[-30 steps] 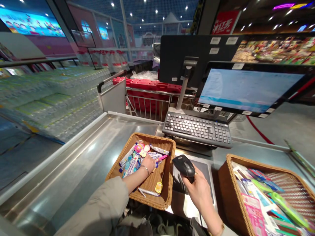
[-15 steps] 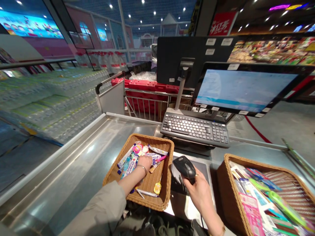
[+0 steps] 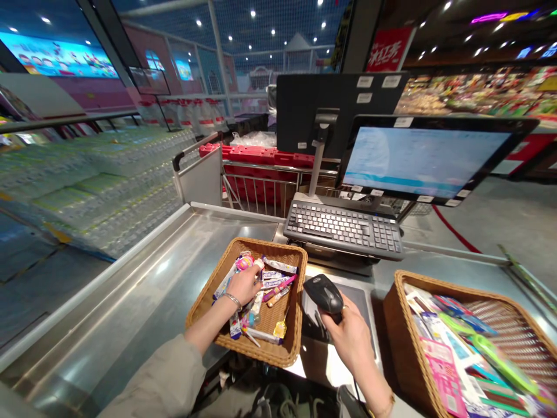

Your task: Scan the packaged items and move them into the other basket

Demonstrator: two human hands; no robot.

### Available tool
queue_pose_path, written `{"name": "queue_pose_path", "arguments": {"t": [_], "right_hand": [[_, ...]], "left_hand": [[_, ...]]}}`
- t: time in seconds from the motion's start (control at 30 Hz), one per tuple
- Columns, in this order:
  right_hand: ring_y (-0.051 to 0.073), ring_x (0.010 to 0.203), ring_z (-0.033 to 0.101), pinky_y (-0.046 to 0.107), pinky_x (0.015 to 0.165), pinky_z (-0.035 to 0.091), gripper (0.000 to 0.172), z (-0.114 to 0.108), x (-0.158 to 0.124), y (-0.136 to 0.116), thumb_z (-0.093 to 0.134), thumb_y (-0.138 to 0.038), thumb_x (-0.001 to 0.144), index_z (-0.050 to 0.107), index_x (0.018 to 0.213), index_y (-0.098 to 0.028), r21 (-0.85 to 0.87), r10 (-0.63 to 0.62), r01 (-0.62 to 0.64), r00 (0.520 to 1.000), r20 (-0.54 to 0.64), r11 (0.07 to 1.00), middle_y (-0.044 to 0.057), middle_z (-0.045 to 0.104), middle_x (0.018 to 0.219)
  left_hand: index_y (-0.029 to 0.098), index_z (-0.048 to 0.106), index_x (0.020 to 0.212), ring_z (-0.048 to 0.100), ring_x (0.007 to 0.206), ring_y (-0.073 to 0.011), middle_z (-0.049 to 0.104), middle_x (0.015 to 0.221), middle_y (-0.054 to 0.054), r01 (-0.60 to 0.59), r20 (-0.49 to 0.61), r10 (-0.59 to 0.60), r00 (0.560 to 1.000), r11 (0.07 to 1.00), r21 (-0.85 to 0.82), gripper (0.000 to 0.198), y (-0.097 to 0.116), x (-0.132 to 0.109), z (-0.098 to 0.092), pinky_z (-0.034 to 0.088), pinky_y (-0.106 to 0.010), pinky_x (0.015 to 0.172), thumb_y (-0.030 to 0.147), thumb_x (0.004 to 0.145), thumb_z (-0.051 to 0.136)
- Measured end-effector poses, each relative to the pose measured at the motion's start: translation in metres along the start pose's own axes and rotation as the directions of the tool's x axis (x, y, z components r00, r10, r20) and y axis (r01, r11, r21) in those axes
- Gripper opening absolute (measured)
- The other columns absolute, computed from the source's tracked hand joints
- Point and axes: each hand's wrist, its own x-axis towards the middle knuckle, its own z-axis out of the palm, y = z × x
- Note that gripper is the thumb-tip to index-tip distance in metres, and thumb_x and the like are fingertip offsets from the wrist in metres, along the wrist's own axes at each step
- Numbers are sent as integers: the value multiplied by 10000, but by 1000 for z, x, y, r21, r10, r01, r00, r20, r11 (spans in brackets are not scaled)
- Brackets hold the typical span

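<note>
Black keyboard [image 3: 343, 226] stands beyond the wicker basket [image 3: 298, 325]; right fingers [image 3: 333, 328] grip a scanner [image 3: 323, 294]; whether left fingers [image 3: 251, 275] hold packets [image 3: 281, 266] is unclear.

Black handheld scanner [image 3: 322, 294], tilted, just beside a brown woven basket [image 3: 278, 316], slim wrapped packets [image 3: 281, 266] jumbled inside

Keyboard [image 3: 343, 227]: dark, lies in front of the screen [image 3: 418, 162], which glows pale blue
Second monitor [image 3: 317, 96]: dark back showing, white labels [image 3: 364, 97] stuck on
Bottle packs [image 3: 108, 186]: clear and greenish, stacked at left
Sign [image 3: 389, 52]: red, white characters
Wall display [image 3: 61, 57]: bright blue, upper left
</note>
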Motion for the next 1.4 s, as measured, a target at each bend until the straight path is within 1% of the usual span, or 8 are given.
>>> {"name": "queue_pose_path", "arguments": {"t": [0.27, 0.4, 0.53, 0.77, 0.93, 1.07, 1.23, 1.4], "right_hand": [[298, 1187, 602, 440, 1002, 484, 364, -10, -3, 1, 562, -351, 765, 703, 1041, -158, 46, 38, -36, 999, -22, 998, 141, 668, 1223], [299, 1196, 595, 438, 1002, 484, 359, -18, -4, 1, 548, -366, 759, 708, 1002, -156, 51, 58, -56, 997, -42, 997, 141, 672, 1213], [299, 1194, 595, 444, 1010, 477, 370, -25, -6, 2, 544, -361, 752, 703, 1011, -149, 62, 79, -75, 995, -67, 995, 143, 671, 1216], [286, 1198, 596, 436, 1025, 469, 360, -32, -10, 7, 558, -344, 754, 703, 1028, -162, 72, 85, -77, 988, -126, 994, 136, 670, 1220], [296, 1216, 585, 449, 1029, 470, 359, -34, -12, 4, 568, -345, 747, 705, 1031, -172, 87, 55, -45, 991, -123, 995, 138, 661, 1238], [309, 1226, 577, 466, 1031, 469, 346, -34, -13, 3, 569, -347, 742, 711, 1003, -171, 84, 62, -53, 992, -108, 995, 148, 660, 1234], [311, 1247, 560, 464, 1050, 454, 374, -34, -14, 1, 557, -339, 741, 710, 1027, -153, 77, 68, -62, 994, -84, 995, 163, 649, 1249], [302, 1258, 551, 453, 1058, 448, 357, -32, -15, -1, 553, -325, 744, 713, 1018, -161, 81, 57, -52, 997, -57, 995, 143, 661, 1235]], "left_hand": [[254, 563, 1054, 653, 842, -178, 693, 950, 6, -98, -225, 44, 973, 968, -231, 247, 14, -9, -36, 468, -279, 780, 275, 808, 572], [253, 564, 1023, 627, 754, -145, 694, 957, 29, -157, -275, 43, 961, 900, -407, 236, 27, -15, -42, 467, -262, 730, 284, 790, 590], [235, 566, 1001, 643, 880, -164, 700, 1028, 10, -191, -324, 3, 946, 812, -552, 241, 43, -20, -43, 489, -288, 821, 316, 783, 629], [195, 595, 1024, 662, 897, -183, 705, 1034, -40, -202, -263, -1, 965, 638, -743, 304, 60, -18, -24, 531, -339, 849, 357, 781, 682], [192, 619, 1034, 669, 939, -184, 706, 1053, -48, -208, -252, 10, 968, 592, -778, 320, 68, -12, 3, 542, -330, 860, 349, 772, 714], [185, 626, 1020, 690, 853, -177, 726, 966, -35, -164, -190, 10, 982, 554, -816, 330, 72, -8, 15, 561, -318, 801, 342, 749, 731], [204, 666, 999, 694, 860, -197, 741, 961, -16, -126, -181, -12, 983, 675, -727, 331, 61, -5, 21, 556, -340, 820, 367, 724, 750], [224, 711, 978, 643, 1067, -245, 717, 1130, -50, -180, -283, 14, 959, 802, -570, 329, 45, -1, 28, 467, -418, 1005, 371, 694, 787]]}}
